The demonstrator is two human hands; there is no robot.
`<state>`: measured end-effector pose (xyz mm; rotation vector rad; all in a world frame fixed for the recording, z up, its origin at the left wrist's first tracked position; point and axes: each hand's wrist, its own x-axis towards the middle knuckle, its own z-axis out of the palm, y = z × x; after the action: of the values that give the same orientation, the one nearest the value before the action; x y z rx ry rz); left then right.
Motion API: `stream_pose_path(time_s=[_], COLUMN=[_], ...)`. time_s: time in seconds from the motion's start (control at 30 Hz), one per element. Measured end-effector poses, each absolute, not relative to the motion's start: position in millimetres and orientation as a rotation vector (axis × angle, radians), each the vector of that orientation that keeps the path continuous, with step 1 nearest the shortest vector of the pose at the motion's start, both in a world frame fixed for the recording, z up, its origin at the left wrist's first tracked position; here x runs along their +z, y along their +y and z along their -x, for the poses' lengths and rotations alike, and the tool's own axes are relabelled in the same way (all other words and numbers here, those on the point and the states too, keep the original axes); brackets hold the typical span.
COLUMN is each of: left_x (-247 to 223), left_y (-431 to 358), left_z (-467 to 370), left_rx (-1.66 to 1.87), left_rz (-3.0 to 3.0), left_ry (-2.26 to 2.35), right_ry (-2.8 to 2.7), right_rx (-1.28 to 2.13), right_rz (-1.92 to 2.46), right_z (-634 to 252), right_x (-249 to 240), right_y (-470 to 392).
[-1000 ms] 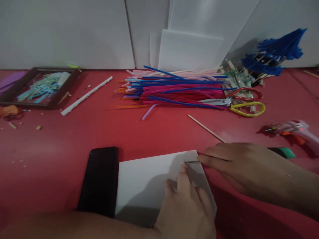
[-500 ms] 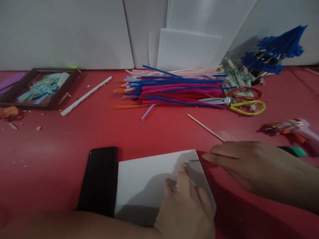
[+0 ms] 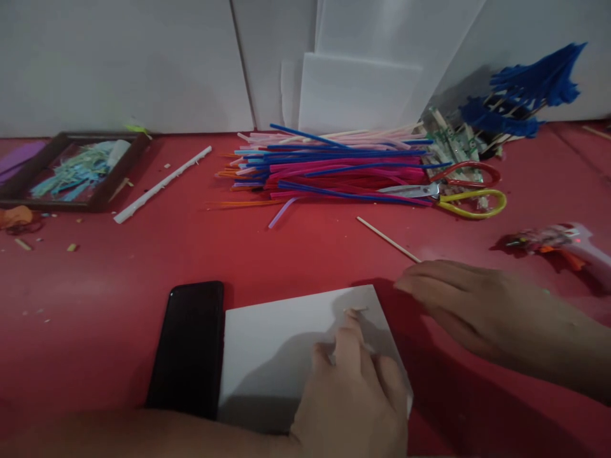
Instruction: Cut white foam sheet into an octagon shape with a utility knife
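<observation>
A small white board (image 3: pixel 272 324) lies flat on the red table, partly under my left hand (image 3: pixel 351 388). The index finger of that hand is stretched out and its tip presses on a short pale stick piece (image 3: pixel 360 309) near the board's far right corner; the other fingers are bent and spread. To the right of the board, my right hand (image 3: pixel 463 305) is low over the table, palm down with fingers stretched forward. A thin wooden stick (image 3: pixel 386 238) runs up to its fingers, and the stick's near end is hidden by the hand.
A black phone (image 3: pixel 188 350) lies left of the board. Behind are colourful pipe cleaners (image 3: pixel 334 168), scissors (image 3: pixel 470 203) and a white rolled stick (image 3: pixel 162 184). A brown frame (image 3: pixel 90 200) holds shredded paper. A glue gun (image 3: pixel 563 238) lies right, blue crafted pieces (image 3: pixel 534 83) behind it.
My right hand has shifted slightly away from the board and forward, covering more of the wooden stick's near end. The left index finger stays pressed on the short piece.
</observation>
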<state>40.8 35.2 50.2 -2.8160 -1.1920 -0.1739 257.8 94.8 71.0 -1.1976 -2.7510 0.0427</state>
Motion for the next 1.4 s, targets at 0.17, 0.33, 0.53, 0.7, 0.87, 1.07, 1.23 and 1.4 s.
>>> stream_pose_path(time_s=[0.17, 0.33, 0.53, 0.7, 0.87, 1.07, 1.23, 1.4], left_x=[57, 51, 44, 57, 66, 73, 70, 73], left_y=[36, 34, 35, 51, 78, 89, 80, 83], left_z=[-31, -27, -24, -10, 10, 11, 2, -1], left_rx=[-0.132, -0.079, -0.156, -0.102, -0.031, 0.214, 0.326, 0.485], left_rz=[2.808, 2.854, 2.861, 2.963, 3.038, 3.088, 2.997, 2.873], left_ry=[-1.066, -1.045, -0.981, -0.871, -0.944, -1.164, -1.31, -1.476], right_ry=[-2.633, -2.543, -2.642, -2.68, -2.699, -2.555, -2.491, -2.502], right_rx=[0.001, 0.031, 0.061, 0.009, -0.046, -0.069, -0.115, -0.13], right_rz=[1.164, 1.0, 1.06, 1.048, 1.104, 1.237, 1.151, 1.172], right_z=[-252, -237, -219, -224, -240, -247, -244, -243], right_x=[66, 62, 54, 54, 59, 64, 59, 60], right_y=[86, 84, 91, 94, 92, 83, 84, 85])
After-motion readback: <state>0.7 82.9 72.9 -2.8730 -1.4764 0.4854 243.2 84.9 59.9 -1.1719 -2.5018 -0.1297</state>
